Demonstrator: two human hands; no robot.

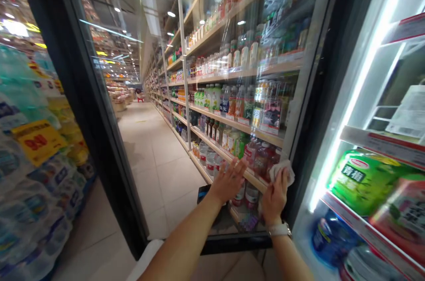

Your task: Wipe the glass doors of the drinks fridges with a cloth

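Observation:
A black-framed glass door [166, 139] of a drinks cooler stands open in front of me. My left hand [229, 180] rests against the lower part of the pane, fingers stretched out and holding nothing. To its right, my right hand [276, 192] presses a crumpled white cloth [289, 174] on the glass, close to the frame's right side. Whether the cloth is fabric or paper I cannot tell. A pale watch or band [280, 229] circles my right wrist.
Shelves of bottled drinks [212, 97] show in the pane, beside a tiled aisle [142, 139]. At right, lit cooler shelves hold a green drinks pack [358, 183] and a red pack [403, 214]. Wrapped bottles [29, 210] are stacked at left, under a yellow price sign [38, 141].

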